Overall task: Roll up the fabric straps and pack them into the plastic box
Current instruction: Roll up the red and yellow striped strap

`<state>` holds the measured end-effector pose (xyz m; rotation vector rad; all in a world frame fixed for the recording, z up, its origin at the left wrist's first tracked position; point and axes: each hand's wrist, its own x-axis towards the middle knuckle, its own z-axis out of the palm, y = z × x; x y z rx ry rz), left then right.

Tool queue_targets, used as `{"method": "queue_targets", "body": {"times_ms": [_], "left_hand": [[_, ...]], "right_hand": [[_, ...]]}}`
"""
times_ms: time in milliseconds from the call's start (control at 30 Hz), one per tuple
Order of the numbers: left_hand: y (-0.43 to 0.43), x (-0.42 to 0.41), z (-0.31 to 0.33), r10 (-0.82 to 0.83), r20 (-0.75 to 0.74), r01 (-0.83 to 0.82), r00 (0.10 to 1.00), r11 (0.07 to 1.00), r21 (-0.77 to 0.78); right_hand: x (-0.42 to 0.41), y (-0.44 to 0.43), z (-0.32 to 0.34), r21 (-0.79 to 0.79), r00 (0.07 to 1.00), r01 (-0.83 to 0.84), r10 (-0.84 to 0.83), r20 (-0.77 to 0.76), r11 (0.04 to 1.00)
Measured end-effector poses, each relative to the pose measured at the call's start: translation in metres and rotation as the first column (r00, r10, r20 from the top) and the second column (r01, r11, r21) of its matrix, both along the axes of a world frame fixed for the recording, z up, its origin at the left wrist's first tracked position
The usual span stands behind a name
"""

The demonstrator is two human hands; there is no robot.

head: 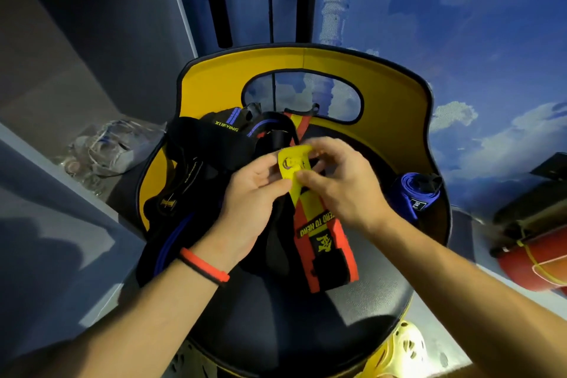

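A red, yellow and black strap (322,242) printed "ZERO TO HERO" lies on a black chair seat (306,310). My left hand (251,193) and my right hand (340,184) both pinch its yellow top end (294,163) just above the seat. A heap of black and blue straps (214,144) sits to the left on the seat. A rolled blue strap (414,190) rests at the seat's right side against the yellow backrest (399,86). A clear plastic box (107,147) stands on the floor at the left.
The chair backs onto a blue wall with painted clouds (460,24). A red cylinder with a black fitting (530,264) lies at the right. A grey wall and step (61,70) rise at the left. A yellow clog (408,350) shows below the seat.
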<state>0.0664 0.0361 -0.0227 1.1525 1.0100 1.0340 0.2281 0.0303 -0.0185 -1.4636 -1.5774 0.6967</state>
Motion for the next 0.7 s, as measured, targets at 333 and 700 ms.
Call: {"method": "queue_targets", "body": {"times_ms": [333, 700], "left_hand": [[0.023, -0.026, 0.008, 0.093, -0.015, -0.094, 0.996, 0.966, -0.24], [0.094, -0.146, 0.003, 0.375, -0.512, -0.417, 0.773, 0.908, 0.036]], "right_hand": [[0.003, -0.014, 0.002, -0.01, 0.912, -0.251, 0.233, -0.338, 0.968], [0.048, -0.007, 0.012, -0.252, 0.78, 0.16, -0.278, -0.561, 0.954]]}}
